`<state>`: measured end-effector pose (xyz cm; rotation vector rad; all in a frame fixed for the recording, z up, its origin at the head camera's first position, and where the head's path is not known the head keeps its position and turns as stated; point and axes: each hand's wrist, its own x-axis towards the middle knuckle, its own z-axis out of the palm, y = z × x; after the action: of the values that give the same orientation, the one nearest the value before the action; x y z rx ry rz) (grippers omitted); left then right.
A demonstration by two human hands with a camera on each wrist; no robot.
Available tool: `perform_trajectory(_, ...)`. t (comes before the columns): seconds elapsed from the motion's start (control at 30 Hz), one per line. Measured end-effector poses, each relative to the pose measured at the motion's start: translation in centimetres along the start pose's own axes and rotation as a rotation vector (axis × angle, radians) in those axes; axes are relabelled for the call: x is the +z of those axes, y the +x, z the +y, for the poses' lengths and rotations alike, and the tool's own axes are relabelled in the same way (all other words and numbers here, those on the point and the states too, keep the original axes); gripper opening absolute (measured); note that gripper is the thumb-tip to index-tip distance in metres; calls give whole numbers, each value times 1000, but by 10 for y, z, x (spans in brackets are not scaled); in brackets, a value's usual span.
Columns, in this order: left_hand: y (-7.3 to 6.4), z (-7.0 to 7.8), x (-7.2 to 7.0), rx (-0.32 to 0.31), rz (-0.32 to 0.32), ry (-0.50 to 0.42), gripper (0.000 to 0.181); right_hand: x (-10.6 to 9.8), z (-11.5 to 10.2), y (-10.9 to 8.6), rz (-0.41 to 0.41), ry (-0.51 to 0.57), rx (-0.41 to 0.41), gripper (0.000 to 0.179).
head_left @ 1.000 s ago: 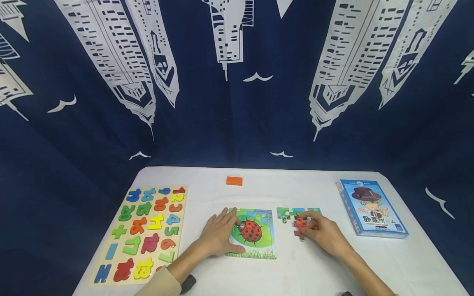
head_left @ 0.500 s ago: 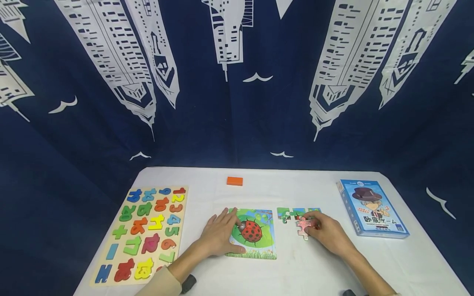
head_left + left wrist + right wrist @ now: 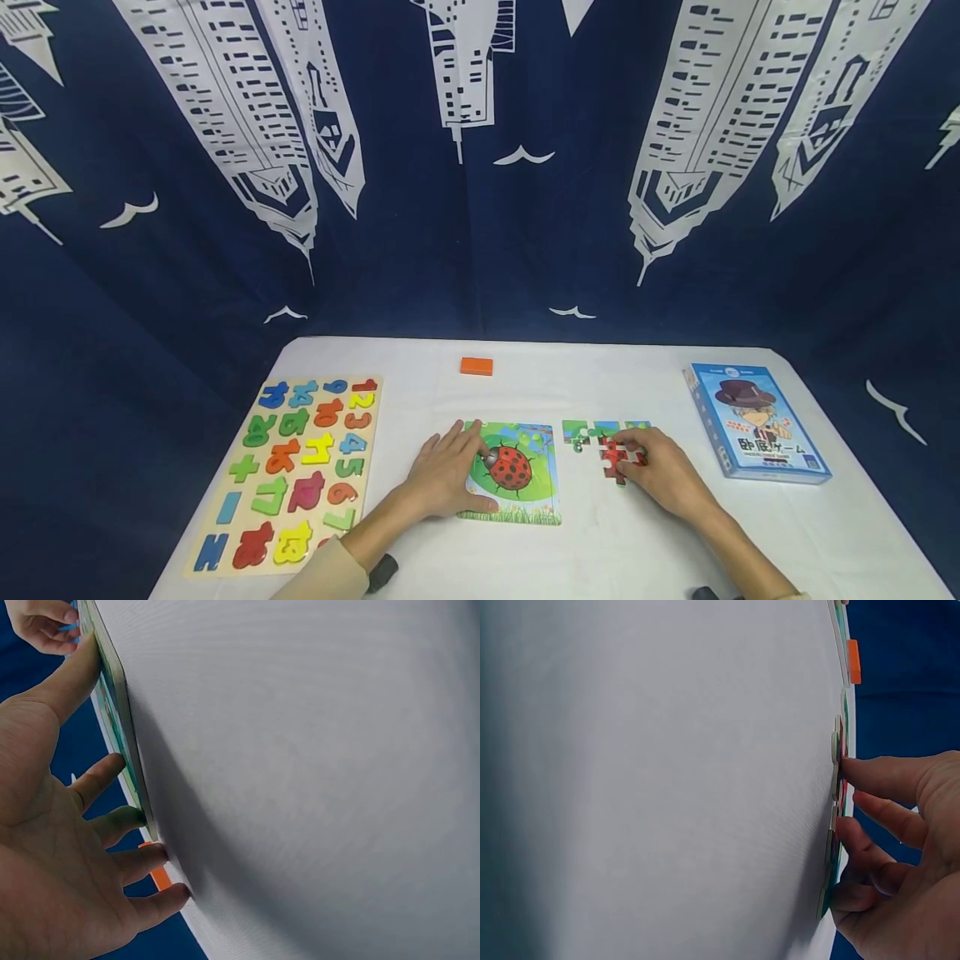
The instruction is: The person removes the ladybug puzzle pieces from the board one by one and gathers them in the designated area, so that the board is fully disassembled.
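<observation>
My left hand (image 3: 446,479) lies spread over the left side of a square picture board (image 3: 536,493) printed with a ladybug. In the left wrist view, the thumb and fingertips reach the board's edge (image 3: 131,750). To the board's right, my right hand (image 3: 667,477) has its thumb and curled fingers at a red jigsaw puzzle piece (image 3: 612,454), low over the table. Green and blue puzzle pieces (image 3: 576,432) lie behind it in a row. More pieces are partly hidden by the right fingers. The right wrist view shows thumb and fingertips against the edge-on pieces (image 3: 835,780).
A wooden number board (image 3: 292,475) with colourful digits stands on the left of the white table (image 3: 517,392). An orange block (image 3: 477,367) sits near the back edge. On the right is a blue game box (image 3: 757,421). A dark blue curtain (image 3: 465,275) hangs behind.
The red puzzle piece looked pale with glare half a second ago and now shows plain red, a little right of its first place. My left hand has stayed still on the board.
</observation>
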<state>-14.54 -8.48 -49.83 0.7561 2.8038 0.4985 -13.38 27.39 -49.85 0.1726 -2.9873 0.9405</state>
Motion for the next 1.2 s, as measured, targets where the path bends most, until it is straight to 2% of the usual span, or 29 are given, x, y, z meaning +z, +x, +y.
perform_trajectory(0.8, -1, 0, -1, 5, 6, -14, 66, 2, 2, -2, 29, -17, -59, 39)
perform_trajectory(1.2, -1, -1, 0, 10, 4, -17, 65, 2, 0, -3, 19, -3, -32, 39)
